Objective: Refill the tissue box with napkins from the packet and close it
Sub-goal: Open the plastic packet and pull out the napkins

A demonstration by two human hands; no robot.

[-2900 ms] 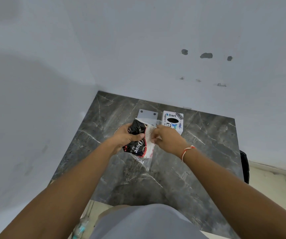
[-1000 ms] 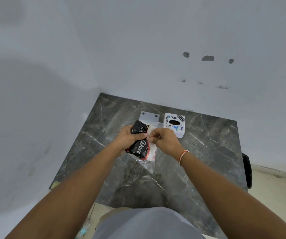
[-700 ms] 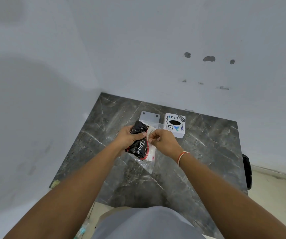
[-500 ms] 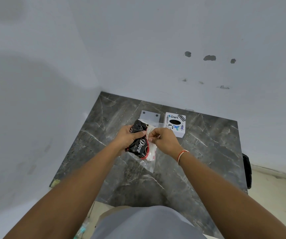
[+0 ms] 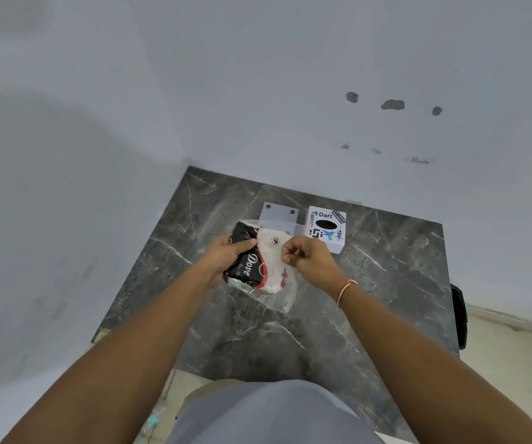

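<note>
Packet: a clear plastic napkin packet (image 5: 269,267) with a black printed panel reading "Dove" and a red edge; white napkins show through the clear part. It is held over the middle of the table, its loose clear end hanging toward the person.
Left hand: the left hand (image 5: 226,256) grips the black side of the packet, thumb across the top face and the fingers clenched around its left edge.
Right hand: the right hand (image 5: 308,259) is at the packet's right side, its fingers (image 5: 285,251) curled and pinched together on the clear wrapper over the napkins. Whether they hold the plastic alone or a napkin as well cannot be told.
Wrist thread: an orange and white thread (image 5: 345,290) circles the right wrist.
Tissue box: a white tissue box (image 5: 325,229) with a dark oval opening on top and stickers, one reading "Dart", stands on the table just beyond the right hand, near the wall.
White plate: a flat white piece (image 5: 279,214) with two dark holes lies just left of the tissue box, partly behind the packet; what it is cannot be told.
Table: a dark grey marbled table (image 5: 370,299) set into a corner of pale walls.
Wall: the right-hand wall (image 5: 290,91) carries several dark chipped spots.
</note>
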